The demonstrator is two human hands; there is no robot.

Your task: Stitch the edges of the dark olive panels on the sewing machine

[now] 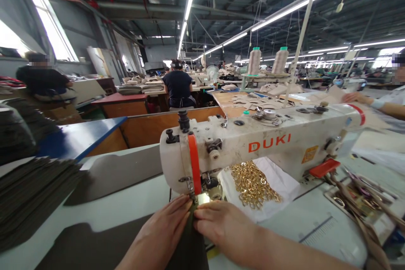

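A white sewing machine (234, 143) with orange DUKI lettering stands in front of me, its lit needle area low on the left end. Just left of the needle, my left hand (163, 230) has its fingers pressed together on a dark grey-green fabric panel (194, 247). On the other side, my right hand (223, 223) pinches the same panel close to the presser foot. The fabric runs toward me between both hands; its edge under the foot is hidden by my fingertips. Behind the right hand, gold metal rings (253, 183) lie heaped on a white cloth (284, 177).
Another dark panel (123, 168) lies flat left of the machine, beside a tall stack of panels (34, 194). At right are a tray (357, 202) of tools and brown straps (360, 228). Thread cones (255, 62) stand behind. Co-workers sit nearby; one person's hand (357, 98) is at far right.
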